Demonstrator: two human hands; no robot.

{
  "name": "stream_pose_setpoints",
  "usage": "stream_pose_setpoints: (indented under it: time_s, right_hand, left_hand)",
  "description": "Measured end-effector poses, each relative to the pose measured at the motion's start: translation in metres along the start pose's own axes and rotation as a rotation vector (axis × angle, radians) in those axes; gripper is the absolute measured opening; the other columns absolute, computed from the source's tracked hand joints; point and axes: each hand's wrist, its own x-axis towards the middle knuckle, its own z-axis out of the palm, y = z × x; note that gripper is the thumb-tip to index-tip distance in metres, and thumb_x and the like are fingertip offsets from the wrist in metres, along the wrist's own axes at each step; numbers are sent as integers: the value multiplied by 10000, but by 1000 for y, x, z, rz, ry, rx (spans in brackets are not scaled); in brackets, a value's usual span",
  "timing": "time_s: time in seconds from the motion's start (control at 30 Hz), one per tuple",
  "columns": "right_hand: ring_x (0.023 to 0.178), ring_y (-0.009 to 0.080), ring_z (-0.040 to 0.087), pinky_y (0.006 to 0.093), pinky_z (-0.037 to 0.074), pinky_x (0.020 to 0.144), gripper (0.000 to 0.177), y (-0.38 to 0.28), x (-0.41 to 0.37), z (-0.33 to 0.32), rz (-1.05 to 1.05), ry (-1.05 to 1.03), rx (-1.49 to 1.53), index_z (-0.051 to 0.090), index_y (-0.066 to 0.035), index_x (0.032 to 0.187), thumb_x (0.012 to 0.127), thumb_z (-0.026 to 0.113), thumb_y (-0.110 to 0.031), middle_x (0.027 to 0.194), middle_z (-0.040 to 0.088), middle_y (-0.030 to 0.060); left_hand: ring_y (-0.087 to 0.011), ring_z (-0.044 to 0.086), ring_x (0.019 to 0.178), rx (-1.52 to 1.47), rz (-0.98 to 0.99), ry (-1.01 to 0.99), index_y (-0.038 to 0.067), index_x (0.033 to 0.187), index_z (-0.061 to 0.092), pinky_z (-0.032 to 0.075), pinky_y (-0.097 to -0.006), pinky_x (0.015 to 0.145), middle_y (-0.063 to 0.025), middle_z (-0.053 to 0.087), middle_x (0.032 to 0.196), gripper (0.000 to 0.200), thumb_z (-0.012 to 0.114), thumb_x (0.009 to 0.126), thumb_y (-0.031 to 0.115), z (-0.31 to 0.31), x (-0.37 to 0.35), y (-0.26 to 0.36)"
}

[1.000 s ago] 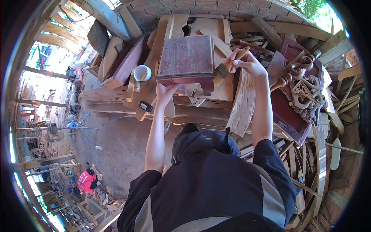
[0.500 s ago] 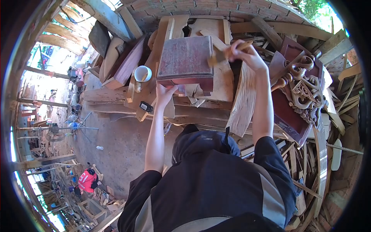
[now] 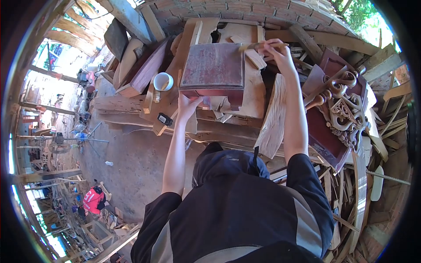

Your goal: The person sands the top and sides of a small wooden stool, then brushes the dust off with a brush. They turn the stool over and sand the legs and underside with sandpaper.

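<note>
A person in a dark top (image 3: 237, 210) works at a wood-strewn bench, the left hand (image 3: 188, 106) gripping the near-left corner of a dark-red wooden box (image 3: 212, 68). The thumb lies against its near side; how the other fingers sit cannot be told. The box rests mid-bench, its lid mottled and dull with greyish patches inside a moulded edge, its near side a smoother red. A white cup (image 3: 163, 81) stands just beyond a narrow gap to the left; a brown board (image 3: 252, 96) gives open room along the right edge. Fingers of the right hand (image 3: 276, 49) pinch a paintbrush (image 3: 254, 46), its bristles at the box's far-right corner. Carved woodwork (image 3: 344, 109) lies well to the right, a brick wall (image 3: 254, 13) at the far side.
</note>
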Motion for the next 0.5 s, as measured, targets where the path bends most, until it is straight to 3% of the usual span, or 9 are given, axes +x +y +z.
stream_pose_setpoints:
  time_s: [0.03,0.07,0.17,0.2,0.27,0.3,0.33,0.4,0.5]
  right_hand:
    - [707,176,708,274,575,673,192,3,6,5,-118,234,-170,618,9,1067,965,684,-141,908,717,143]
    - [707,176,708,274,575,673,192,1,3,4,-115,228,-170,618,9,1067,965,684,-141,908,717,143]
    - [611,173,695,277,550,562,258,-28,-17,17,178,-212,15,613,26,1012,945,724,-197,810,711,117]
    - [611,173,695,277,550,562,258,-30,-19,24,184,-217,8,613,26,1012,945,724,-197,810,711,117]
    - [628,158,704,266,549,561,271,-32,-18,41,37,38,-279,631,32,975,933,738,-213,759,703,98]
    - [625,139,703,250,549,566,259,-21,-12,43,-53,314,-497,654,27,929,922,750,-213,760,709,88]
    - [625,139,703,250,549,566,259,-31,-14,54,-54,316,-508,654,27,929,922,750,-213,760,709,88]
    - [621,129,702,243,552,575,232,-51,-27,83,-74,228,-664,684,24,894,908,763,-193,791,720,86]
    - [632,124,703,242,538,565,176,-74,-44,118,-6,-196,-428,702,22,901,914,746,-148,790,709,60]
  left_hand:
    - [-184,628,1142,8,-18,-2,10,1344,389,522,-348,995,-125,606,1262,665,772,805,-58,1,-1,5]
    - [-179,626,1143,18,-36,-4,11,1344,392,519,-345,993,-123,608,1262,672,780,799,-53,0,-1,9]
    - [-189,680,1046,156,76,59,-2,1305,448,551,-355,910,-127,677,1178,682,834,743,22,-1,1,-9]
    - [-189,680,1046,148,72,65,-2,1305,448,551,-355,910,-127,677,1178,682,834,743,22,1,-1,-6]
    - [-193,693,1025,27,58,91,14,1299,455,557,-356,876,-125,686,1161,701,852,722,50,5,-2,0]
    - [-193,693,1025,17,58,91,14,1299,455,557,-356,876,-125,686,1161,701,852,722,50,4,-1,-6]
    - [-205,700,1019,28,17,69,20,1296,457,555,-359,874,-125,695,1133,707,860,720,87,3,0,-16]
    - [-217,707,1012,31,-16,51,25,1294,458,553,-361,872,-124,704,1105,713,869,719,124,2,6,-24]
    - [-266,713,1005,193,-27,124,30,1287,451,546,-385,895,-120,720,1045,697,857,739,175,7,-2,-3]
